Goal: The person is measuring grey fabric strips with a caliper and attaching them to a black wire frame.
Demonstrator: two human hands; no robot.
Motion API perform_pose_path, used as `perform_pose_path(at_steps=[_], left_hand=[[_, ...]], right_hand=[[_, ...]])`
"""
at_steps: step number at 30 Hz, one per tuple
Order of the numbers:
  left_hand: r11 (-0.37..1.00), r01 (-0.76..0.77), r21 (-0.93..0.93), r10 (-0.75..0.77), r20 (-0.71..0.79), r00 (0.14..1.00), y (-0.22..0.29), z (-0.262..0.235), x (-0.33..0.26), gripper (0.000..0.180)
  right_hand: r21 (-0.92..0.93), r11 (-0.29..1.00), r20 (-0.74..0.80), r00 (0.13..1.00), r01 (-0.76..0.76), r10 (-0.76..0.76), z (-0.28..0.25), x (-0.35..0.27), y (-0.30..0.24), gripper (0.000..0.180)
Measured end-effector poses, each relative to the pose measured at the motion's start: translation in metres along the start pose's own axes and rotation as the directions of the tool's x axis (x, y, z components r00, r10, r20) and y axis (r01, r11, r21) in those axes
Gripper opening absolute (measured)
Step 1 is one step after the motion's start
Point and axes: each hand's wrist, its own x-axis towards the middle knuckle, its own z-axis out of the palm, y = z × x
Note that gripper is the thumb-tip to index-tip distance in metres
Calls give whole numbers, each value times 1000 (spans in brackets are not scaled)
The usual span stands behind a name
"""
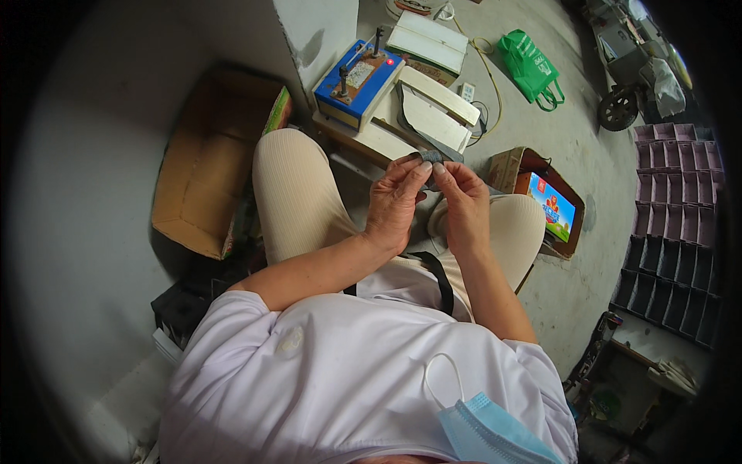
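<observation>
**A:** So what are the hands doing here?

**B:** Both are up in front of the knees, forearms coming in from the lower edge and angled toward each other. The left hand (396,203) has its thumb and fingers curled, grip pinched together on the left end of a small dark grey strip (435,158). The right hand (466,207) is just beside it, fingertips clamped on the same strip from the other side. The two hands nearly touch.

**B:** So the strip sits between the fingertips of both hands, held over the gap between the legs, not resting on anything.

**A:** What's around them?

**B:** Right past the fingertips there's a low counter (371,138) with a blue box-shaped machine (357,80) and some white flat slabs (433,100) on it. A longer grey strip (410,116) runs across the slabs toward the hands. An open cardboard box (209,166) sits on the person's left, and a smaller box with a bright printed flap (550,203) sits by the right knee. A green bag (532,66) lies on the floor further off, and rows of dark trays (672,201) are stacked at the far right. A blue face mask (479,429) hangs at the chest.

**A:** Anything blocking the hands?

**B:** Nope, only the fingers hide most of the small strip.
</observation>
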Motion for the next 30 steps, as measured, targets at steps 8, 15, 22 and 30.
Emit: perform_pose_path(at_steps=[8, 15, 22, 30], left_hand=[[996, -92, 13, 92, 17, 996, -7, -1, 3, 15], [987, -146, 71, 149, -25, 989, -8, 4, 3, 17], [980, -198, 18, 198, -21, 980, -2, 12, 5, 22], [995, -91, 47, 87, 86, 992, 50, 1, 1, 26]], right_hand=[[121, 992, -13, 1000, -25, 27, 2, 3, -1, 12], [152, 988, -61, 998, 38, -29, 4, 5, 1, 11], [-1, 994, -45, 993, 106, -106, 9, 14, -3, 7], [46, 995, 274, 959, -93, 77, 27, 30, -49, 4]])
